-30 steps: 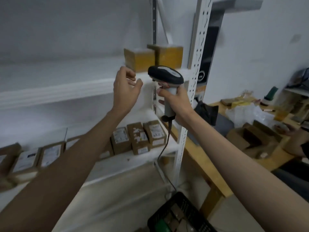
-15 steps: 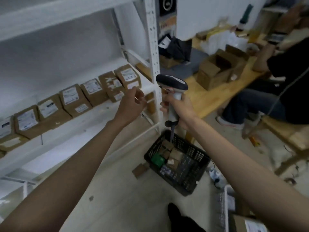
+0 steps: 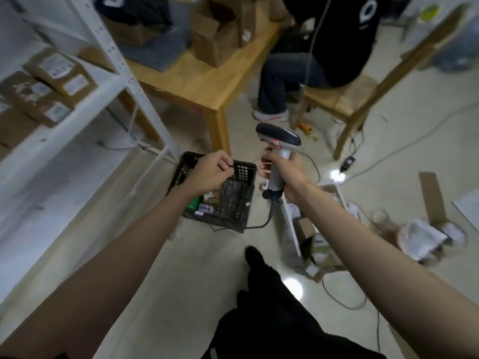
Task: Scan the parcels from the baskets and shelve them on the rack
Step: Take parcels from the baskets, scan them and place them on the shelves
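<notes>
**Scanner held over the parcel baskets beside the rack**

While the camera looks steeply down at a pale tiled floor, two bare forearms reach forward from the bottom corners of the view. The right hand (image 3: 286, 174) is wrapped around the grey handle of a barcode scanner (image 3: 278, 151), held upright with its dark head tipped to the left; a coiled cable (image 3: 269, 218) hangs from the base of the handle and trails towards the floor. The left hand (image 3: 211, 172) floats just left of the scanner with its fingers curled loosely inwards and nothing visible in them.

Directly beneath the left hand, on the floor, stands a black plastic basket (image 3: 237, 200) with perforated walls. A few small parcels (image 3: 204, 207) lie in its bottom, partly hidden by the wrist. To the right of it, under the right forearm, stands a white basket (image 3: 289, 229) holding more brown boxes (image 3: 324, 251).

On the left rises a white metal rack (image 3: 114, 60). Its upper visible shelf carries a row of brown labelled parcels (image 3: 61, 73), blurred by motion.

Behind the baskets stands a wooden table (image 3: 194, 81) with open cardboard boxes (image 3: 215, 37) on it. A second person (image 3: 324, 47) in dark clothes sits on a wooden chair (image 3: 344, 99) next to it. Cables, a flat piece of cardboard (image 3: 432, 198) and a crumpled plastic bag (image 3: 420, 239) lie on the floor to the right. The wearer's dark trouser leg and shoe (image 3: 255, 256) show at the bottom centre.
</notes>
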